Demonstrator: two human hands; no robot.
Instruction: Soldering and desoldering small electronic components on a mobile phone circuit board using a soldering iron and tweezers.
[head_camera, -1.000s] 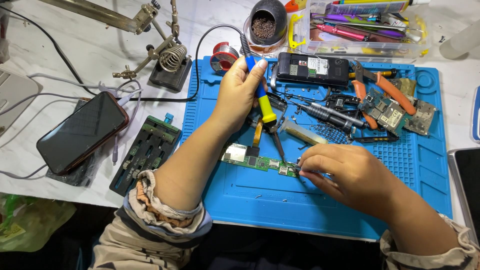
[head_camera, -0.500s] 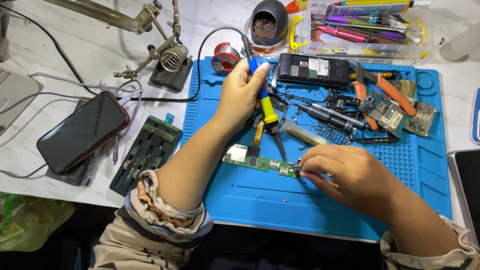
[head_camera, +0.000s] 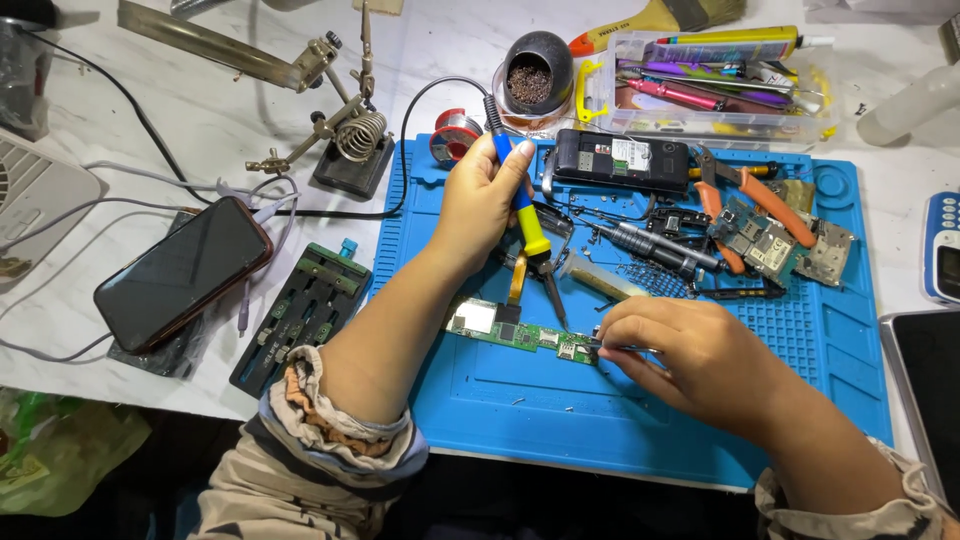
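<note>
A narrow green circuit board (head_camera: 520, 331) lies flat near the middle of the blue work mat (head_camera: 640, 440), between the two hands. The left hand (head_camera: 482, 200) is curled around a soldering iron (head_camera: 524, 212) with a blue and yellow grip, held like a pen; its dark tip slants down to the board's upper edge, though the exact contact point is too small to make out. The right hand (head_camera: 690, 355) rests just right of the board, fingers pressed together on a thin metal tool (head_camera: 610, 347) that looks like tweezers; most of it is hidden under the fingers, and only the tip shows at the board's right end.

Behind the iron lie a dark phone body (head_camera: 620, 160) with a pale label patch, orange-handled pliers (head_camera: 745, 200) and loose small boards (head_camera: 785, 245). Past the mat's far edge stand a clear plastic box (head_camera: 715, 90) of coloured tools, a round pot of brass wool (head_camera: 535, 70) and a red solder spool (head_camera: 455, 135). On the white table to the left, a black phone (head_camera: 185, 270) lies screen up beside a green and black clamp jig (head_camera: 300, 315). A blue keypad phone (head_camera: 940, 245) is cut off at the right edge
</note>
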